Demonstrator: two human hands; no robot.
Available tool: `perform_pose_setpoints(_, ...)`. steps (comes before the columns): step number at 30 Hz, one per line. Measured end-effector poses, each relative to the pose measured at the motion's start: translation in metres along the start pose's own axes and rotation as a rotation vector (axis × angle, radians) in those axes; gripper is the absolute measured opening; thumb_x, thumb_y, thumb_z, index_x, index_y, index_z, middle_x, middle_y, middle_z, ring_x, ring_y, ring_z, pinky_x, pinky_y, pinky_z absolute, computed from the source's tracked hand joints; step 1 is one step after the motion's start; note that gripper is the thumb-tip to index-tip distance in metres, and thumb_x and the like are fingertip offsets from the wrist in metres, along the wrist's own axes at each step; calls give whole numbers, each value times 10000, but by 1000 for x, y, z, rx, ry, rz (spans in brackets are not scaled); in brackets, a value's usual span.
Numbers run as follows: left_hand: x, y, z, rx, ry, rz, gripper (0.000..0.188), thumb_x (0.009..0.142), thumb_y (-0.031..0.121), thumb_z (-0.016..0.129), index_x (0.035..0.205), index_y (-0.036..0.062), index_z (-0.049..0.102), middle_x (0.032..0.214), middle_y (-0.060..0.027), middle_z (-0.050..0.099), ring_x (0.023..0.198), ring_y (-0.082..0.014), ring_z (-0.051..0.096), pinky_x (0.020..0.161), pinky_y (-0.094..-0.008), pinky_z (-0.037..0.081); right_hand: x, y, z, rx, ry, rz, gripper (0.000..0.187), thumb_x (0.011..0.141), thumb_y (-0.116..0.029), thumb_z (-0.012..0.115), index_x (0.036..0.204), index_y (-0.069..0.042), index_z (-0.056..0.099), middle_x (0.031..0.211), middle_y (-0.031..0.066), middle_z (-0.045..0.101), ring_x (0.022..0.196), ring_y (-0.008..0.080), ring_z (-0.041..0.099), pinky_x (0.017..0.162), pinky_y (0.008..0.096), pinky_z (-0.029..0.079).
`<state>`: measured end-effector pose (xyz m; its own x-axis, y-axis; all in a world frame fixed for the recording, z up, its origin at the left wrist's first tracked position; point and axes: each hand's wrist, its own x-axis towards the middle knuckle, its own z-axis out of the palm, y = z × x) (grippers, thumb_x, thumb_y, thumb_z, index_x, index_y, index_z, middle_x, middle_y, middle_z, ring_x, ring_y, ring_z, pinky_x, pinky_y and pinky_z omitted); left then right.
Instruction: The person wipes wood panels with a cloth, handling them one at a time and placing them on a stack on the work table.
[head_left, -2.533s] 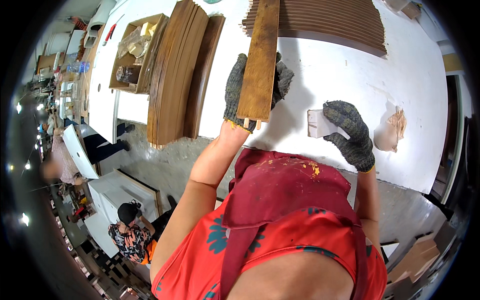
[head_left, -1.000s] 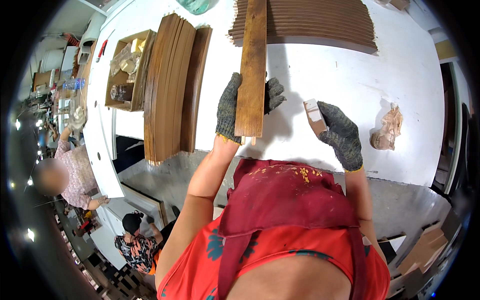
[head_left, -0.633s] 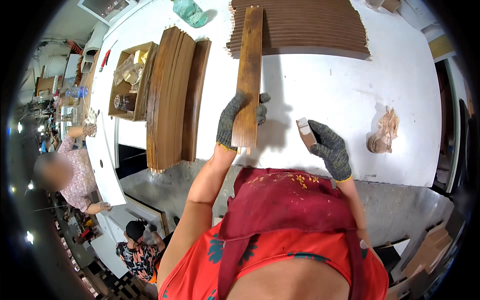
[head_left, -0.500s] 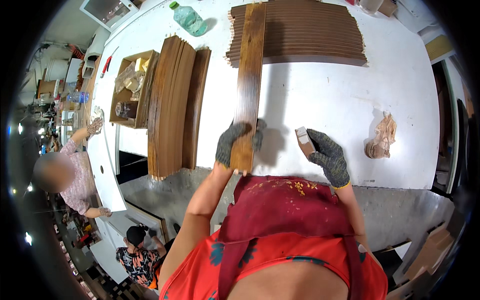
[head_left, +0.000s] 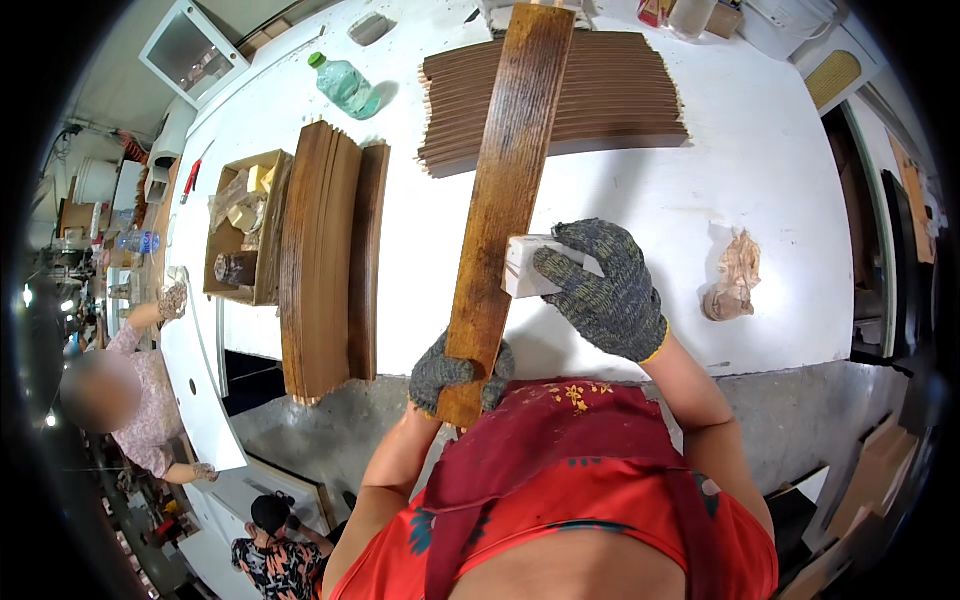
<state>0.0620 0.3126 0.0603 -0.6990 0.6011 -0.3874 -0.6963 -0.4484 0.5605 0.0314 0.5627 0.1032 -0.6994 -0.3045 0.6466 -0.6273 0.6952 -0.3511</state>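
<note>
My left hand (head_left: 452, 380), in a dark grey knit glove, is closed round the near end of a long brown wooden board (head_left: 505, 165). The board slants up and away, its far end over a stack of similar slats. In my gloved right hand (head_left: 606, 285) is a whitish rectangular block (head_left: 532, 264), its end touching or very close to the board's right edge. What the block is made of I cannot tell. The fingers of my left hand are partly hidden behind the board.
Brown slats (head_left: 610, 95) lie stacked at the far side of the white table (head_left: 780, 160); more boards (head_left: 318, 270) stand at left beside a cardboard box (head_left: 222, 268). A green-tinted bottle (head_left: 345, 88) and crumpled tan wrapping (head_left: 735, 275) rest on the table. Two people (head_left: 145, 400) work at left.
The board has come nearer to me and tilted, its far end leaning right. My right hand has brought the block leftward and up to the board's edge.
</note>
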Motion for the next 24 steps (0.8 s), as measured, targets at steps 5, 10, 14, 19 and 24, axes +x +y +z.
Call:
perform_pose_setpoints(5,1,10,8,92,-33,-79,514,626,175,735,1011,-98,531,708,-202,584,532,-267,579,454,-353,477,20,28,-30,-214,44,-13,406,719,-185,717,1116,-137,644,1132,135,611,1031,286,581,879,439,468)
perform_pose_setpoints(10,-5,12,0,94,-57,-187,607,601,166,767,1115,-39,516,789,-169,592,656,-252,606,522,-341,490,54,104,-70,-294,255,101,570,703,-90,766,1241,-144,588,1202,89,591,1127,262,531,954,368,451)
perform_pose_setpoints(14,-25,3,-13,161,-246,-231,586,652,158,744,1166,4,507,820,-103,594,694,-207,602,572,-308,488,78,163,-59,-237,322,9,430,822,-71,658,1242,-53,568,1213,105,591,1116,219,545,915,313,462)
perform_pose_setpoints(19,-38,21,-18,459,-132,19,635,754,118,691,1329,57,427,924,-71,600,763,-149,570,634,-289,492,29,123,-37,587,292,689,414,966,-185,480,1306,51,472,1331,177,487,1176,231,495,990,325,398)
perform_pose_setpoints(24,-46,2,-65,608,-15,162,823,752,79,660,1472,201,282,940,-42,571,846,-116,518,698,-266,488,-121,113,45,506,71,785,457,910,-66,542,1319,93,415,1402,199,406,1275,275,405,1064,383,333)
